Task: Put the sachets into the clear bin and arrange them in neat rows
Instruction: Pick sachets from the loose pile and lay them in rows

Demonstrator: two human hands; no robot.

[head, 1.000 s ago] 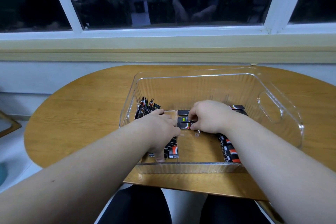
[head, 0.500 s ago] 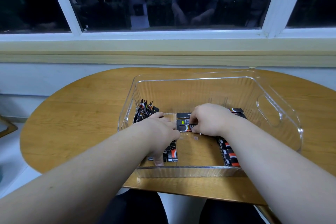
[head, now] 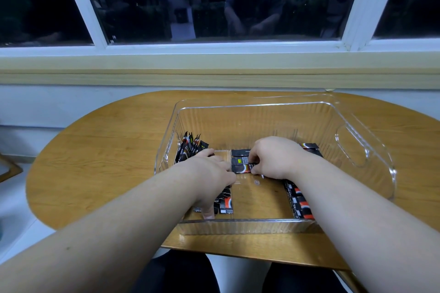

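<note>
Wooden table under a dark window
The oval table (head: 95, 162) has its far edge by the wall below a pale sill (head: 214, 71); the white-framed window (head: 152, 7) above reflects a room.
</note>
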